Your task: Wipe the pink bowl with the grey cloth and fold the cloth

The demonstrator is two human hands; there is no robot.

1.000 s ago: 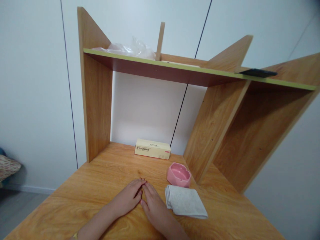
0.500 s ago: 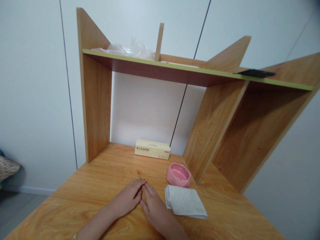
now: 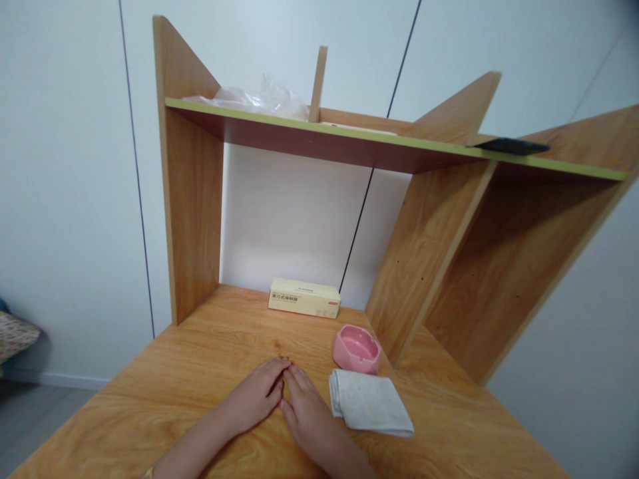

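On your oak-grain wooden table (image 3: 200,359) by white wall panels (image 3: 60,166), left hand (image 3: 254,396) and right hand (image 3: 307,411) flat, empty, fingertips meeting, folded white cloth (image 3: 369,402) just beside the right, cream cardboard box (image 3: 304,297), print unreadable

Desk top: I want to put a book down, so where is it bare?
The desk is bare left of the left hand, out to its left edge, and between the hands and the box at the back. Bare wood also lies right of the folded cloth. It is crowded by the right hand: cloth and pink dish sit close together there.
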